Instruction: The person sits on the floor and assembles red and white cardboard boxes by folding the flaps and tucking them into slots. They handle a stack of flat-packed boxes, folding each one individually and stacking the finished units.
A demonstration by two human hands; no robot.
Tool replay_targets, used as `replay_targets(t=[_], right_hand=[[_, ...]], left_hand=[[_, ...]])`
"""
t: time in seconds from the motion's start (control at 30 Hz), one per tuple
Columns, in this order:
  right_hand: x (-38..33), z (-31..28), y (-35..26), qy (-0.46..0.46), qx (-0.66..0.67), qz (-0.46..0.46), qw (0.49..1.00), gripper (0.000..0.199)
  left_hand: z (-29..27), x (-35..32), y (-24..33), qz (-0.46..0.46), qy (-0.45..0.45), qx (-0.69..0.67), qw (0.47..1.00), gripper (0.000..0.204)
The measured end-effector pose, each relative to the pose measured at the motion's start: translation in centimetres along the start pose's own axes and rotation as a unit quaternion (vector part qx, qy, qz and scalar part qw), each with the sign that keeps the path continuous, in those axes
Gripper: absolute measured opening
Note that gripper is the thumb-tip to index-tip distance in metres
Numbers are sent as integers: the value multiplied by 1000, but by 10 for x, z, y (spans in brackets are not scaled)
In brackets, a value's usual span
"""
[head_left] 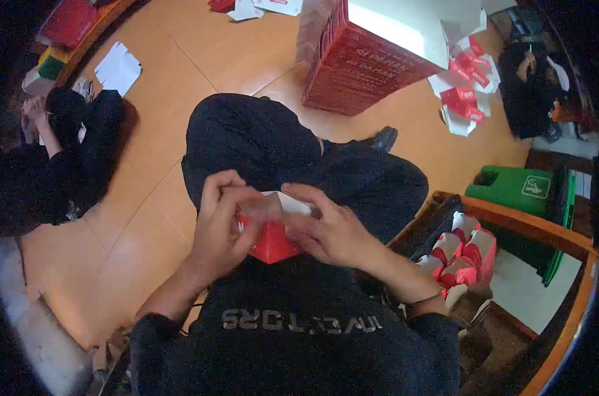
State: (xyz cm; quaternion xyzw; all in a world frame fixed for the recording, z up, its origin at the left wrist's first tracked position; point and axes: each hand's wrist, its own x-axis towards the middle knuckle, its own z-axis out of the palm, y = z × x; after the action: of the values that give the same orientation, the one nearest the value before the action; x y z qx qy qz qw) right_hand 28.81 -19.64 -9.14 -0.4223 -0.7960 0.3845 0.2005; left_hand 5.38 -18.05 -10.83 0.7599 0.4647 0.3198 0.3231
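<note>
A small red carton (273,245) with a white inside is held over my lap, close to my body. My left hand (228,212) grips its left side, the thumb pressed on the near red face. On the opposite side, my right hand (327,228) holds the carton with bent fingers, its thumb smeared by motion near the upper edge. The carton's top appears partly open, with pale flaps between my fingers. My fingers cover much of both its sides.
Beyond my crossed legs stands a large red box (365,72) with white inside. Several red cartons (468,99) lie right of it. More cartons (461,257) sit near my right elbow, beside a wooden frame (530,221) and green bin (511,185). People sit left (62,155) and far right (527,86).
</note>
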Motion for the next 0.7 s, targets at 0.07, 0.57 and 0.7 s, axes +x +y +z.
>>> replay_targets(t=[0.07,0.57,0.7], right_hand=[[4,-6,3,-55,-56,-28,997,40],[58,-33,58,-123,124,-115,978,34],[48,-21,50,-88,41,-151,984,33]], left_hand=[[2,-6,9,-13,11,-11,1000,38],[12,-7,8,-56,18,-36,998,22],[15,-5,7,-85,22,-61,994,21]])
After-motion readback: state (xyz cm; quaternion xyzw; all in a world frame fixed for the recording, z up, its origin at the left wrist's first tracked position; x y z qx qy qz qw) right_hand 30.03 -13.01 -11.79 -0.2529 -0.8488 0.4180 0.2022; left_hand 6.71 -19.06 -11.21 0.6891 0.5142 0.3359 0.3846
